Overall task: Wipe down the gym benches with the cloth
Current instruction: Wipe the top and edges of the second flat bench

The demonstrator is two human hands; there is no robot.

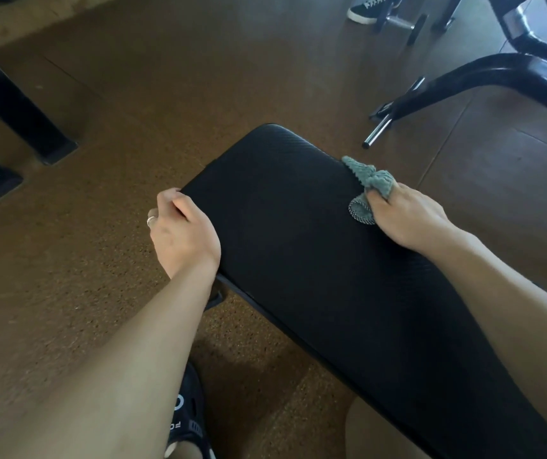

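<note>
Dumbbell (400, 24) beside sneaker (366, 8)

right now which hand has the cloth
The right hand, at the bench's right edge, pinches the grey-green cloth. The left hand, wearing a ring, only grips the bench's left edge.

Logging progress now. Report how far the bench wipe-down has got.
Done: cannot tell; the black bench pad shows no wipe marks. In hand: the right hand presses the grey cloth at the pad's right edge; the left hand grips the left edge. Left: possibly most of this pad.
</note>
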